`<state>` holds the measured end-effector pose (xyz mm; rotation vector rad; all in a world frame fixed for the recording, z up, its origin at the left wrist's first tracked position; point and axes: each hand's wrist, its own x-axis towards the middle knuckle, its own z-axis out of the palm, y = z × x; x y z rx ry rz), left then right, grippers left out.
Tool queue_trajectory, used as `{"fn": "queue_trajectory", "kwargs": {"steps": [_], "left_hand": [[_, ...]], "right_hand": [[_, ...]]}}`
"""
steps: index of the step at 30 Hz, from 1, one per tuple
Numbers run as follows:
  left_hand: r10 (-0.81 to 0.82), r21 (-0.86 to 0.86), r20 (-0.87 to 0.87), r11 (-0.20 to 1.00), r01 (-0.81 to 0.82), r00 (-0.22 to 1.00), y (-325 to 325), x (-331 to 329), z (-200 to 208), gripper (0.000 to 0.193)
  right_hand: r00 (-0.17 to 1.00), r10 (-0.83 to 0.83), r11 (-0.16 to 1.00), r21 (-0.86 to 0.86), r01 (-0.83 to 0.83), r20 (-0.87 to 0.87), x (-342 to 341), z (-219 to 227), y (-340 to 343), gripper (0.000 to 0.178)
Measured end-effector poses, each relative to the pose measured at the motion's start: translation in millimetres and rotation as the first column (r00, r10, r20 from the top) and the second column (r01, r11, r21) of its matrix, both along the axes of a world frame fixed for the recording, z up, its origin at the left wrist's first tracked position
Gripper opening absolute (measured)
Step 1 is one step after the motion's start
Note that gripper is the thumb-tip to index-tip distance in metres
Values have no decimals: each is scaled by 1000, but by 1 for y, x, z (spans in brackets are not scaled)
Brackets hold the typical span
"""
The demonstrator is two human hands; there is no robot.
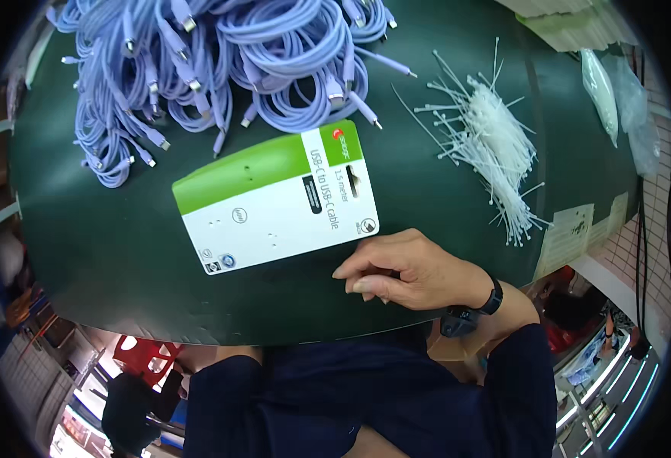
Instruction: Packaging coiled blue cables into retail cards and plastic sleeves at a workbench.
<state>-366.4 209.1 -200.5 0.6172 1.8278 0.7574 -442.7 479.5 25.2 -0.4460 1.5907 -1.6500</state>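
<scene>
1. Fingers of the right hand (419,275) are loosely closed, curled inward with the thumb near the index finger; the hand is on the worktop (122,267), just beside the near right corner of the card; whether they touch, I cannot tell.
2. Left forearm (238,353) shows at the near edge; its hand is hidden below, so I cannot tell how those fingers stand.
3. Green-and-white packaging card (274,202) lies flat and slantwise near the middle of the worktop; its green band faces the far side, its hanging slot sits toward the right end.
4. Purple cables (286,30) are heaped in coils beyond the card, mostly to the left; some plugs lie close to its far edge.
5. White cable ties (496,130) lie in a loose, spread bundle right of the card, well apart from it; printed sheets (568,238) lie nearer the right edge.
6. Black wristwatch (492,298) circles the right wrist.
</scene>
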Motion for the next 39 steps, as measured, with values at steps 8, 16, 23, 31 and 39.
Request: {"fn": "queue_trajectory", "kwargs": {"steps": [8, 16, 23, 31, 39], "left_hand": [[124, 40, -196, 992, -119, 973, -24, -13, 43, 45], [231, 161, -419, 971, -179, 878, -49, 9, 80, 46], [405, 228, -462, 914, -335, 789, -91, 91, 113, 47], [470, 421, 15, 798, -432, 883, -116, 139, 263, 42], [595, 486, -797, 732, -479, 100, -185, -41, 300, 28]], "right_hand": [[999, 49, 996, 70, -48, -14, 3, 12, 6, 21], [997, 16, 979, 203, -1, -73, 14, 16, -9, 22], [819, 155, 962, 272, 1, -552, 40, 20, -37, 21], [51, 118, 988, 122, 90, -992, 43, 44, -94, 14], [271, -49, 997, -62, -39, -961, 27, 69, -129, 12]]}}
